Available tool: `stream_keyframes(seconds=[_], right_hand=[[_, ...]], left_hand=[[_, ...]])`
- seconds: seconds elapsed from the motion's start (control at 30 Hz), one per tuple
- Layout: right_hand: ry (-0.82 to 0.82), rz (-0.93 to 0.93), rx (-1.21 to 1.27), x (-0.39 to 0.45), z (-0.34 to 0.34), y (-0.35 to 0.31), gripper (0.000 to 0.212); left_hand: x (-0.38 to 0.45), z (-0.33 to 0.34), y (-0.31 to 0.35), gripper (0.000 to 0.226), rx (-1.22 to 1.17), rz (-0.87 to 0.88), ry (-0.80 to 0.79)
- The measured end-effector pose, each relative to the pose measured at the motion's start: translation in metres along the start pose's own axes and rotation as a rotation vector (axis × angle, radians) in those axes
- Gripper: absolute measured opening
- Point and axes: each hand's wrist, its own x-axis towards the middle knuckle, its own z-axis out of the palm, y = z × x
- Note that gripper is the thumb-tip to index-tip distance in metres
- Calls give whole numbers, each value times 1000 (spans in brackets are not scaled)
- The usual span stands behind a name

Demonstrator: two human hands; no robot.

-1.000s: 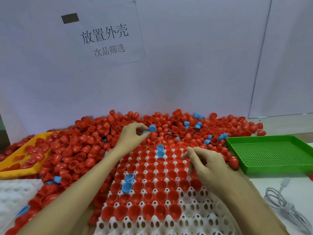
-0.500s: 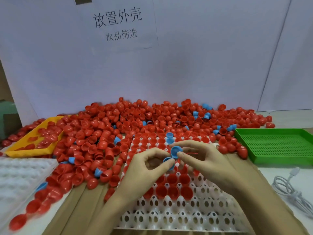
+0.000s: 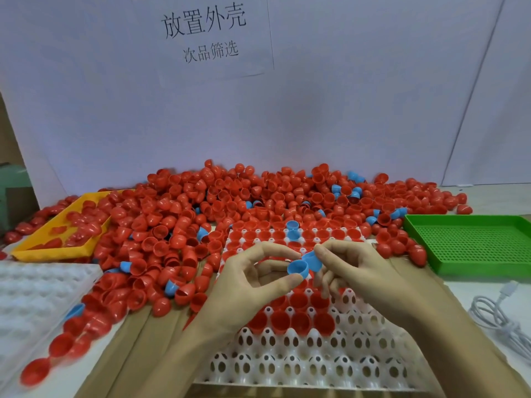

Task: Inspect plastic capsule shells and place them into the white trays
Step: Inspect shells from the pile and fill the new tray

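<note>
At centre frame, the left hand (image 3: pixel 253 278) pinches a blue capsule shell (image 3: pixel 298 268) between thumb and forefinger, open side turned toward the viewer. The right hand (image 3: pixel 355 268) pinches a second blue shell (image 3: pixel 313 259) just beside the first; the two shells touch or nearly touch. Both hands hover above the white tray (image 3: pixel 301 351) at lower centre. The tray's far and middle rows hold red shells seated open side up; two blue shells (image 3: pixel 292 229) sit at its far edge. The nearest rows of the tray show bare perforated cones.

A large heap of red shells (image 3: pixel 230 202), with scattered blue ones, spreads across the middle of the frame behind and left of the tray. A yellow tray (image 3: pixel 43 249) at middle left contains several red shells. A second white tray (image 3: pixel 31 288) lies at lower left. A green perforated tray (image 3: pixel 471 242) sits at middle right, and a white cable (image 3: pixel 500 317) lies coiled at lower right.

A paper sign (image 3: pixel 207 33) on the white backdrop, upper centre, reads "放置外壳" and below it "次品筛选".
</note>
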Motion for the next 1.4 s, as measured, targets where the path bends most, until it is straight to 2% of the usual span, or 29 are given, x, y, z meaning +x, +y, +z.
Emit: stream_keyframes(seconds=[0.1,0.17,0.23,0.37,0.5,0.6,0.7,0.8,1.0,1.2,1.3,1.4], right_hand=[[1,-16,-30,-1,0,0,25],[52,-66,-100,-2,1,2,18],[92,-114,-160,-2,1,4,25],[24,-176,-255,0,2,7,15],[-4,-114,-324,-1,-12,7,6],[-32,-22,-324,-9,-40,0,7],[-115,32,-352,-15,-55,-1,11],[-223,90,-392,-16,-53,2,10],[-241,90,-404,-16,-54,1,23],[-216,95,-416,-14,-56,7,27],[-135,52,-405,-11,-53,10,29],[-8,-14,-415,-5,-47,13,32]], left_hand=[[0,2,-2,32,49,76,35],[-1,5,-5,36,201,161,90],[-3,9,-9,40,389,270,138],[-3,13,-14,45,604,423,117],[-5,10,-13,49,568,335,51],[-3,4,-9,25,603,301,135],[1,-4,-8,12,657,270,221],[0,-7,-8,18,699,264,207],[-1,-6,-11,25,775,287,157],[-1,-7,-16,25,812,283,63],[-1,-8,-20,23,852,247,-25],[-2,-12,-27,36,996,187,-135]])
